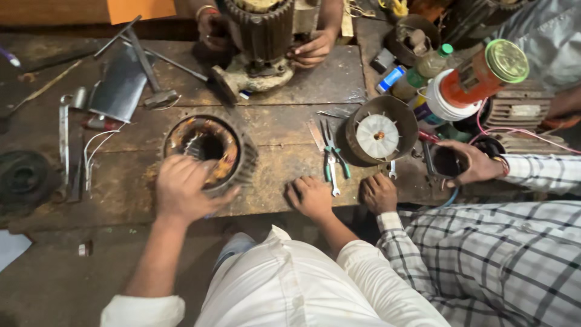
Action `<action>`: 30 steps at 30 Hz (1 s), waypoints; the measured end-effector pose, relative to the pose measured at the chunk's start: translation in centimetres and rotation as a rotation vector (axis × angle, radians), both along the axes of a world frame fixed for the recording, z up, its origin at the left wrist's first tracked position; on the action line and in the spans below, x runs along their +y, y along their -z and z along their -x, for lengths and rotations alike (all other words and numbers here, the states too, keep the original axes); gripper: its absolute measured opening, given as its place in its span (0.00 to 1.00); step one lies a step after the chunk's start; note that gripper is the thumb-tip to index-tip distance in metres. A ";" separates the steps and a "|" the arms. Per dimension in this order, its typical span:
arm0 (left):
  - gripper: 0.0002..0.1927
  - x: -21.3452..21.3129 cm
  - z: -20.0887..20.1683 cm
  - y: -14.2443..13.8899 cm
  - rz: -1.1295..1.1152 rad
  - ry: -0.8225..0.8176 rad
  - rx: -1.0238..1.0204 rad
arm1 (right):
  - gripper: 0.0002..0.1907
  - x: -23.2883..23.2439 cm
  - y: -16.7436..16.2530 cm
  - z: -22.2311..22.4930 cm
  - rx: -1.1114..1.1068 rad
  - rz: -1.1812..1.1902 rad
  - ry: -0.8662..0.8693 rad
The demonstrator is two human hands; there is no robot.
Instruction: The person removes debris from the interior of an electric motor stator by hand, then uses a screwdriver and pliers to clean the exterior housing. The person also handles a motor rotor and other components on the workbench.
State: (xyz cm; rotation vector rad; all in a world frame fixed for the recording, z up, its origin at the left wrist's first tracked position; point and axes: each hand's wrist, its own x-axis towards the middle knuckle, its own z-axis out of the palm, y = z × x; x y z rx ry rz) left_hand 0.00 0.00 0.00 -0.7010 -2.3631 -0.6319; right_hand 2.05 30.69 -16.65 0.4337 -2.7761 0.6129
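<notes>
— Where are the wearer's hands?

— The left hand [184,186] lies curled over the near rim of the round, ribbed grey metal motor housing [242,166], fingers gripping its edge. The right hand [311,197] rests loosely closed on the worn wooden worktop [278,124], holding nothing.

— What does the housing hold?

— Copper-coloured windings [209,136] ring its inner wall around a dark hollow centre. It stands on the worktop's near left part.

— And just beside the right hand?

— Green-handled pliers [334,157] lie a little beyond it. Behind them sits a dark round metal cover [407,124] with a white plastic fan [376,136] inside.

— Other people?

— A person in a checked sleeve rests one fist [379,194] near the right hand and holds a small dark cup-shaped part [448,162] with the other hand [475,163]. Across the worktop, two hands [311,49] steady a ribbed upright motor body [260,36]. At the far right, a white plastic tub [448,103] carries an orange cylinder with a green lid [507,60].
</notes>
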 end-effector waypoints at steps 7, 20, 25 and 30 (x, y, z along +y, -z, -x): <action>0.26 -0.2 1.2 -1.4 0.047 0.113 -0.087 | 0.10 -0.1 -0.4 -0.1 0.020 -0.006 -0.015; 0.25 4.5 5.4 -2.6 0.106 0.032 -0.141 | 0.11 0.0 -0.3 -0.3 0.086 0.015 -0.012; 0.25 3.5 3.3 -2.0 0.070 0.052 -0.102 | 0.12 -0.2 -0.4 -0.2 0.068 0.011 0.008; 0.24 3.2 2.0 -1.5 0.029 0.043 -0.075 | 0.12 -0.2 -0.6 -0.3 0.086 0.018 0.005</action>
